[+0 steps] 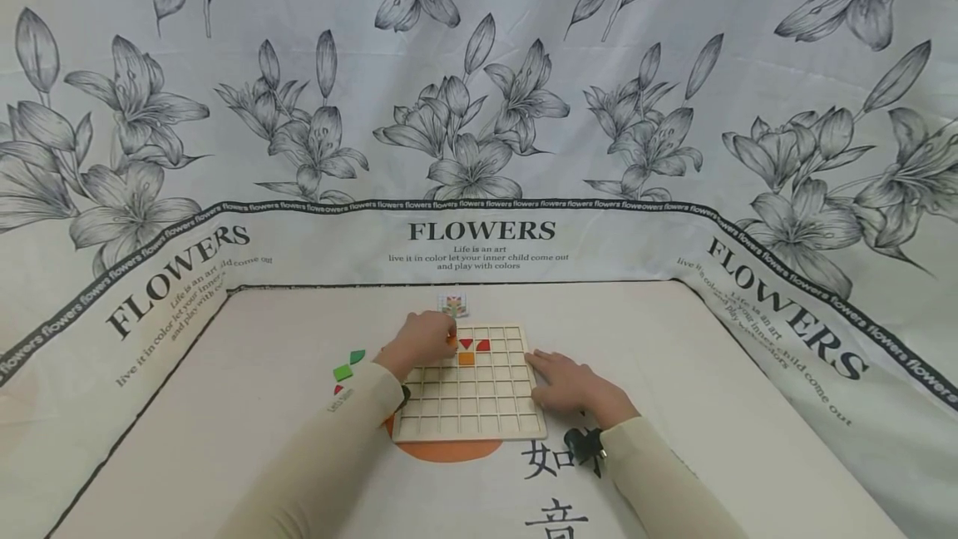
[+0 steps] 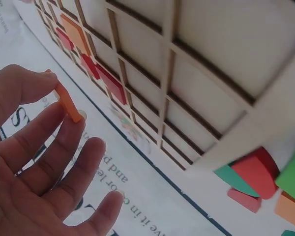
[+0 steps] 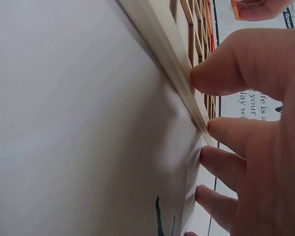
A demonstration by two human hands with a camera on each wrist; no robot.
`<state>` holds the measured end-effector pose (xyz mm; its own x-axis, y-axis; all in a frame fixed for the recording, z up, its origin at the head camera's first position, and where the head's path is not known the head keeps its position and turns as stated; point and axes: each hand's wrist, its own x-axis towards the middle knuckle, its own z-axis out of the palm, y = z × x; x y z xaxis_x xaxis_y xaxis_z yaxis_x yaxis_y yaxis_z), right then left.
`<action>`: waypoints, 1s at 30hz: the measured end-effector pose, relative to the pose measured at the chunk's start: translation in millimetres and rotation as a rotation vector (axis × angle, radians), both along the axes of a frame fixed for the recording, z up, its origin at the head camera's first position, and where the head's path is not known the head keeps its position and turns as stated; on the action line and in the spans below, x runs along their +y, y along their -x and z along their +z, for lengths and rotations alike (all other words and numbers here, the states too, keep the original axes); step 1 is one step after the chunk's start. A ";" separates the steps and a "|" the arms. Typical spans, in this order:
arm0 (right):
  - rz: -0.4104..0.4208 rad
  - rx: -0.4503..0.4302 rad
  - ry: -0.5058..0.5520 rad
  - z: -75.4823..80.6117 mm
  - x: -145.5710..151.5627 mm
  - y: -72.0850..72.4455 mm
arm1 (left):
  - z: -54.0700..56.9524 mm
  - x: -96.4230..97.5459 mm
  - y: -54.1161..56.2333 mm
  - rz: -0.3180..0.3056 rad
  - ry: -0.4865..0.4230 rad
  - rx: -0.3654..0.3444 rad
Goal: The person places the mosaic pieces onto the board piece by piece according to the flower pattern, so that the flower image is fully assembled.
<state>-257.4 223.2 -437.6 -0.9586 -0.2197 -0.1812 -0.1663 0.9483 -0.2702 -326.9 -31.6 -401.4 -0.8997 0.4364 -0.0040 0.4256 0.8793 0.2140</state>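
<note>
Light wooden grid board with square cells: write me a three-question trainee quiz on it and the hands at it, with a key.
1. Which hand pinches the thin orange tile?
2. The right hand touches:
A) the edge of the light wooden grid board
B) the flat green square tile
C) the small rectangular picture card
3. Fill in: besides the flat orange square tile, the tiles lying in the board's cells are coloured ____.

Key: 1. The left hand. 2. A. 3. Red.
</note>
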 end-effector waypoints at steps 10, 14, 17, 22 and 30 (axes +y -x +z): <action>-0.002 0.002 0.011 0.4 -0.1 -0.5 | 1.5 18.9 -3.0 -0.048 0.024 -0.017; -0.004 -0.002 0.009 0.5 0.1 -0.6 | 0.3 25.7 -3.5 -0.061 0.034 -0.019; -0.004 -0.005 0.010 0.2 0.1 -0.4 | -1.6 29.9 -3.3 -0.075 0.034 -0.015; -0.003 -0.008 0.017 0.5 0.0 -0.8 | -1.8 35.8 -4.0 -0.092 0.052 -0.006; 0.005 -0.009 0.024 1.8 -0.1 -1.4 | -1.1 45.4 -4.1 -0.097 0.061 -0.016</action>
